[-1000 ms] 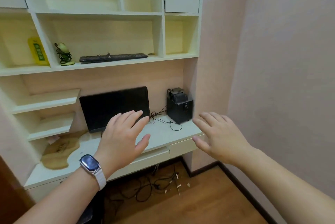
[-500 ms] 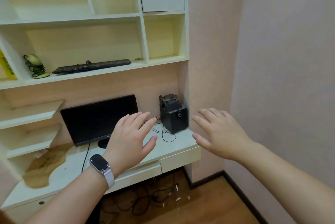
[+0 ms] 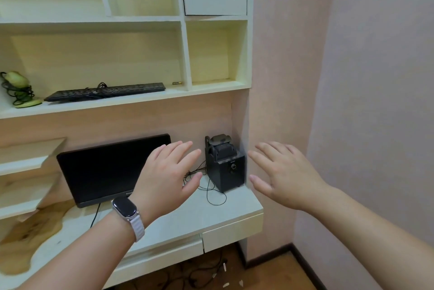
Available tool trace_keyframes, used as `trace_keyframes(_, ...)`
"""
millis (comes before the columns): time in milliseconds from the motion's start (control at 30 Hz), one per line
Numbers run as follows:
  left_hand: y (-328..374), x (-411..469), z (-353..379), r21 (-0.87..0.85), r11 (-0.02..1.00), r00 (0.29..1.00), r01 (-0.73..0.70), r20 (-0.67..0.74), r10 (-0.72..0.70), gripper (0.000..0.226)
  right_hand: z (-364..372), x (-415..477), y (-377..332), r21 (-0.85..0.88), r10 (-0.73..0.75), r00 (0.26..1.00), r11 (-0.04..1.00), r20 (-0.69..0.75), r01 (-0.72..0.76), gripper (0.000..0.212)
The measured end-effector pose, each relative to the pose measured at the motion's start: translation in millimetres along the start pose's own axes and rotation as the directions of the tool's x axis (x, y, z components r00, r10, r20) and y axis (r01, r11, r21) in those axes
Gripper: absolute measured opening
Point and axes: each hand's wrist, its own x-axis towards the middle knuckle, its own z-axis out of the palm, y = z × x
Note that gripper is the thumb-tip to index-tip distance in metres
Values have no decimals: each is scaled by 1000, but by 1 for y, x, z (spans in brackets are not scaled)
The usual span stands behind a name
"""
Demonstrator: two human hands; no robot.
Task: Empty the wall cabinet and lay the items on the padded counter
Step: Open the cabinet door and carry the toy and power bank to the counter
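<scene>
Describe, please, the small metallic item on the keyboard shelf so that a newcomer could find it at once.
Start at the long open shelf above the monitor. A black keyboard lies along it. Just beyond the keyboard's right end, near the upright divider, lies the small cylinder: golden, metallic and tiny, unlike the dark keyboard and the green corded object at far left.

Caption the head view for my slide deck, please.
Both open hands, left and right, raised before the black speaker on the desk.

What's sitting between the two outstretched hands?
In the head view, a small black speaker-like box on the desk shows between the left hand and right hand, thin black wires trailing beside it.
</scene>
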Motion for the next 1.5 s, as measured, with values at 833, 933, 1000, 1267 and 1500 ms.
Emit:
trace_keyframes(833, -192, 215, 106, -4, 1000, 958, -26, -286, 24, 46, 59, 292, 48, -69, -8, 979, 998, -202, -6, 60)
trace_keyframes(933, -197, 240, 109, 42, 999, 941, -20, -336, 33, 46, 60, 322, 64, -71, -46, 964, 997, -261, 28, 58)
trace_keyframes(1000, -200, 260, 109, 82, 997, 938, -15, -345, 42, 47, 58, 344, 76, -95, -83, 951, 994, -299, 57, 55)
trace_keyframes(1267, -206, 342, 109, 214, 976, 921, 46, -388, 42, 46, 28, 434, 134, -207, -299, 830, 952, -470, 225, 58)
trace_keyframes(1500, -219, 388, 103, 414, 910, 908, -38, -366, 204, 42, -12, 505, 148, -365, -505, 617, 863, -604, 349, 57)
